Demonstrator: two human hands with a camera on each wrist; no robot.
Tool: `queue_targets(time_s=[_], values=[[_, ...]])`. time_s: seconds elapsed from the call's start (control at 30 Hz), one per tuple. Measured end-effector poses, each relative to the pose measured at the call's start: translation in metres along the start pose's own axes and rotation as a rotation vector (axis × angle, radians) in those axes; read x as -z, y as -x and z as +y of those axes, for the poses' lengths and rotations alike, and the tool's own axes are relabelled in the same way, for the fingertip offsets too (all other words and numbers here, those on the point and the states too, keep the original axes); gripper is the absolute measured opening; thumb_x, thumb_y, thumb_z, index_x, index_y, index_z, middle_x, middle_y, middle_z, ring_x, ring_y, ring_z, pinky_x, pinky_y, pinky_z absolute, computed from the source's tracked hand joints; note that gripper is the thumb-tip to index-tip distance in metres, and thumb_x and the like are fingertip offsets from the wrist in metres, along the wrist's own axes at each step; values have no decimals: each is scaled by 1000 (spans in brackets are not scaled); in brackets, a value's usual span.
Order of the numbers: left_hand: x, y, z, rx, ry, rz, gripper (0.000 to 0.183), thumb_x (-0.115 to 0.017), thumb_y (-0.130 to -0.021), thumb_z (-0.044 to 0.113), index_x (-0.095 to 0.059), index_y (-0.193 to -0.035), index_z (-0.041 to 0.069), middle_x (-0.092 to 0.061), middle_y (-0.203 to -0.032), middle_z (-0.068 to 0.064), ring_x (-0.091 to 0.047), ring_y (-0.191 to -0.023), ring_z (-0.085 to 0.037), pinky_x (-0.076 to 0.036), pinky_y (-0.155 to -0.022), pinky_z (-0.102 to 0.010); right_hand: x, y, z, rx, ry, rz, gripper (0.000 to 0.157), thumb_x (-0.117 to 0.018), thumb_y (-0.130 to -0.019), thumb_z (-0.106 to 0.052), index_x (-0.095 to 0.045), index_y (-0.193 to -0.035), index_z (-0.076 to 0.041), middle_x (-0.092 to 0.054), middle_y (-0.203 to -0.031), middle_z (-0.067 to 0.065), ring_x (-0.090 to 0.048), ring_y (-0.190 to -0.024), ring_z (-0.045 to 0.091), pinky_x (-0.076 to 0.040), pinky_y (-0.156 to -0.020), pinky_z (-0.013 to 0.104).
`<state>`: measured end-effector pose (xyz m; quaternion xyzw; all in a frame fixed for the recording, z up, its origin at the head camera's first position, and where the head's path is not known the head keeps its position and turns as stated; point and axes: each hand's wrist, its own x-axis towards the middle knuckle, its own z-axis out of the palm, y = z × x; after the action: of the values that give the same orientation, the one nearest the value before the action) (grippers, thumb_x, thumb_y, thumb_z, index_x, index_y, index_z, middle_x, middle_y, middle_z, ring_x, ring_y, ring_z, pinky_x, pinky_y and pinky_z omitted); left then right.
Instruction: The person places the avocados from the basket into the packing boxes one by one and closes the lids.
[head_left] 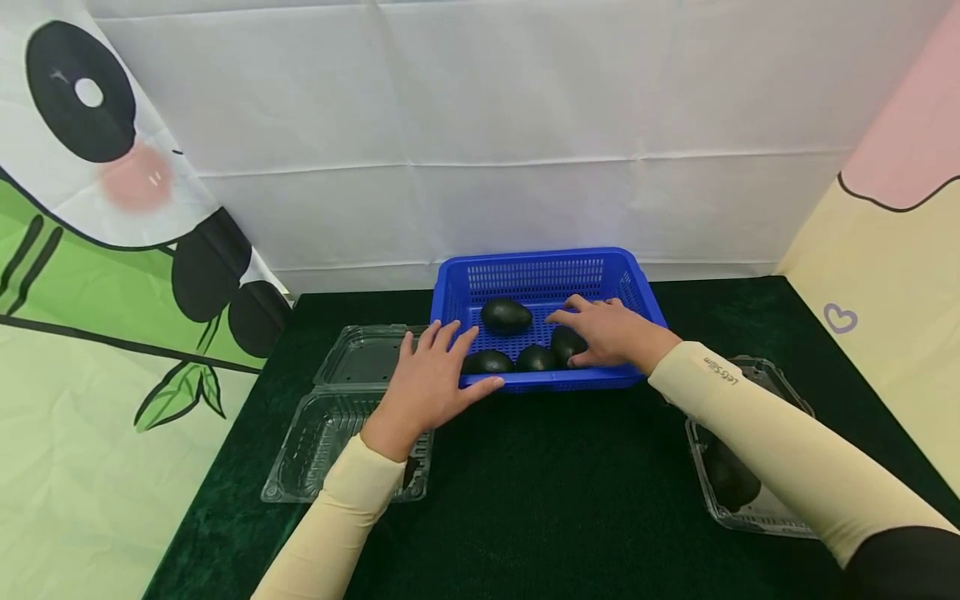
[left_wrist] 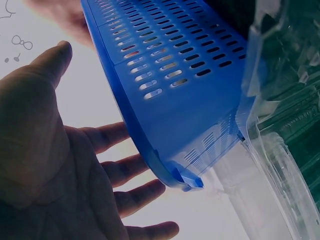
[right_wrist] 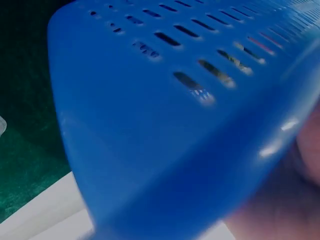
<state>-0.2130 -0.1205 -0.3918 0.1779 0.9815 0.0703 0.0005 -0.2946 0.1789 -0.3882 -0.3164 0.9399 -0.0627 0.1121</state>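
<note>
A blue plastic basket (head_left: 555,382) holds several dark green avocados. One avocado (head_left: 507,317) lies toward the back left. Two others, a left avocado (head_left: 487,362) and a middle avocado (head_left: 536,358), sit along the front wall. My right hand (head_left: 618,333) reaches over the right rim, its thumb and fingers spread about another avocado (head_left: 566,343), partly covering it; whether they touch is unclear. My left hand (head_left: 427,379) is spread at the basket's front left corner, holding nothing. In the left wrist view, its fingers (left_wrist: 132,197) extend beside the blue rim.
An opened clear clamshell box (head_left: 300,450) stands at left, partly behind my left forearm, with a dark thing (head_left: 410,472) barely showing inside. At right, another clear box (head_left: 757,523) holds a dark avocado (head_left: 731,477) under my right forearm. A dark green cloth (head_left: 555,483) covers the table.
</note>
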Motion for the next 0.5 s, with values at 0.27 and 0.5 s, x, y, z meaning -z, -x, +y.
queue_targets(time_s=[0.27,0.5], values=[[-1,2,0,11,2,6,92,-45,-93,80,-38,-161,19,-32,-165,-17,-21,-153,-42,-13,-118,-71,-3,-5,-1,-18,17,-43,71,-79,-93,-36,-46,-156,-26,-38,-158,20,-51,-133,47,-28,-111,73],[-1,1,-1,16,-14,-1,92,-45,-93,80,-37,-162,19,-32,-165,-16,-22,-153,-43,-13,-118,-71,-6,-8,-1,1,17,-70,70,-78,-94,-33,-47,-155,-25,-41,-155,19,-53,-131,46,-27,-109,76]])
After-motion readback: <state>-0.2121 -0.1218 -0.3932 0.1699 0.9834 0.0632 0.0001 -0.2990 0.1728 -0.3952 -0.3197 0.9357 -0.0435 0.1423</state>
